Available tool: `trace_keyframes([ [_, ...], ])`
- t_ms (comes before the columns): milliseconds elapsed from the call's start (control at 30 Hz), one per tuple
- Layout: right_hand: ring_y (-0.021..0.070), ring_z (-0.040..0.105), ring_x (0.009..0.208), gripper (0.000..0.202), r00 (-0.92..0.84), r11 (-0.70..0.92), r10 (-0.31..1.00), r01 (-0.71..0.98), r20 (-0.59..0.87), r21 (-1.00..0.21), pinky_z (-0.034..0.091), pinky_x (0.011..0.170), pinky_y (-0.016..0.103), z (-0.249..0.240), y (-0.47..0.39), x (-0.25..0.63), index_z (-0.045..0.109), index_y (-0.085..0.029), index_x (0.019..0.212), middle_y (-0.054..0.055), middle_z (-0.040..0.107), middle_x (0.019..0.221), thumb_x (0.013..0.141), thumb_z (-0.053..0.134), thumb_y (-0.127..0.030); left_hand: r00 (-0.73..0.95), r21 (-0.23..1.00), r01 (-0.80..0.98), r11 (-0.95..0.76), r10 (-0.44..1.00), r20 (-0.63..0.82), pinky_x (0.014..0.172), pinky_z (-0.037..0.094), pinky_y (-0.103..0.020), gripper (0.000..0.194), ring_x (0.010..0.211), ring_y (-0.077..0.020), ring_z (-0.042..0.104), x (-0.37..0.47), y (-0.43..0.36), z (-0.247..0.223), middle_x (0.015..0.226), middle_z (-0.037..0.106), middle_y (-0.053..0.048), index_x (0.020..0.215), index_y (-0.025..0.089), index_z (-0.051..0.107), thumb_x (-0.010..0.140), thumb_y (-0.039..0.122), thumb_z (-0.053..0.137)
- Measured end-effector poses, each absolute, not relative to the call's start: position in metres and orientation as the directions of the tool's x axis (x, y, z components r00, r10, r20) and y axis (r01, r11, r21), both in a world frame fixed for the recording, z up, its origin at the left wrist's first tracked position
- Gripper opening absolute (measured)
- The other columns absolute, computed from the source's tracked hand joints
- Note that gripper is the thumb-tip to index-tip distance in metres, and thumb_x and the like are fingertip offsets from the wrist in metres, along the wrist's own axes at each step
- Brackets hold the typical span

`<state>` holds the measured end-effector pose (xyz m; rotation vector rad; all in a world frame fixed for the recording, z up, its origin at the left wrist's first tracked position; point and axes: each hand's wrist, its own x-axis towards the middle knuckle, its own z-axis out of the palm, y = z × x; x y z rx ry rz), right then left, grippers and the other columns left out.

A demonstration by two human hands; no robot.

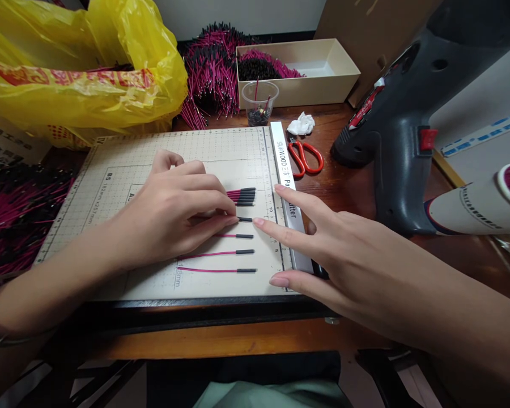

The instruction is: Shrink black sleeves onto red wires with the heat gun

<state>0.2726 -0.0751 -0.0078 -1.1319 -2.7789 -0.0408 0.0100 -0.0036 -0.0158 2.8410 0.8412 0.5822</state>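
On the gridded board of a paper cutter (212, 153), my left hand (174, 204) lies with thumb and fingertips pinched on a pink wire, whose black-sleeved end (245, 219) sticks out to the right. My right hand (344, 243) is open with fingers spread. One of its fingertips is at the tip of that sleeve, while another rests by the cutter's silver bar (283, 153). Just beyond the pinch lies a close group of black-sleeved wires (247, 195), partly hidden by my left hand. Nearer to me, three separate wires (246, 270) lie roughly parallel.
A yellow plastic bag (110, 113) stands at the back left. Behind the board are a heap of wires (215, 68), a cream box (297, 90) and a clear cup (260, 102). Red-handled scissors (312, 158), crumpled tissue (301, 123), a dark grey heat gun (402, 136) and a paper cup (471, 201) are right.
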Motion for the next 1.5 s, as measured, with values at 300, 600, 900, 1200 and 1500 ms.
trace_keyframes([
  [300,0.0244,0.074,0.094,0.058,-0.704,0.712,0.696,0.702,0.142,-0.01,0.062,0.075,0.042,-0.0093,-0.0739,0.272,0.055,-0.021,0.148,0.026,0.045,0.155,0.105,0.035,-0.053,0.781,0.223,0.538,-0.813,0.58,0.23,0.083,0.033,-0.043,0.026,0.081,-0.0193,0.061,0.0112,-0.0022,-0.0083,0.085,0.078,0.0,0.09,0.029,0.076,0.101,0.038,0.055],
  [600,0.0221,0.073,0.085,0.058,-0.701,0.708,0.7,0.706,0.138,-0.001,0.062,0.071,0.042,-0.0097,-0.0732,0.2743,0.053,-0.024,0.15,0.023,0.046,0.155,0.105,0.032,-0.054,0.792,0.201,0.496,-0.845,0.535,0.294,0.081,0.03,-0.041,0.019,0.075,-0.0181,0.057,0.0097,-0.0008,-0.0093,0.083,0.077,0.002,0.089,0.028,0.076,0.1,0.033,0.061],
  [900,0.0259,0.074,0.096,0.057,-0.706,0.714,0.696,0.7,0.132,-0.023,0.062,0.072,0.042,-0.0091,-0.0733,0.2718,0.055,-0.022,0.148,0.025,0.044,0.156,0.105,0.033,-0.052,0.789,0.214,0.5,-0.839,0.543,0.287,0.08,0.029,-0.04,0.018,0.074,-0.0176,0.056,0.01,-0.0011,-0.009,0.082,0.076,0.002,0.09,0.028,0.075,0.099,0.034,0.061],
  [1200,0.0225,0.073,0.089,0.057,-0.704,0.712,0.693,0.703,0.152,0.008,0.062,0.073,0.042,-0.0106,-0.0747,0.272,0.055,-0.022,0.148,0.025,0.045,0.155,0.104,0.035,-0.054,0.804,0.196,0.455,-0.869,0.495,0.33,0.078,0.027,-0.038,0.018,0.073,-0.0161,0.056,0.0113,-0.0018,-0.0117,0.084,0.076,0.002,0.09,0.024,0.075,0.101,0.028,0.061],
  [1500,0.0231,0.074,0.09,0.057,-0.711,0.718,0.683,0.695,0.165,0.021,0.061,0.072,0.041,-0.0108,-0.0727,0.2731,0.056,-0.023,0.147,0.024,0.047,0.153,0.105,0.032,-0.053,0.801,0.201,0.464,-0.863,0.505,0.321,0.078,0.027,-0.037,0.019,0.073,-0.0157,0.057,0.009,-0.0005,-0.0112,0.082,0.076,0.003,0.091,0.026,0.075,0.101,0.031,0.061],
])
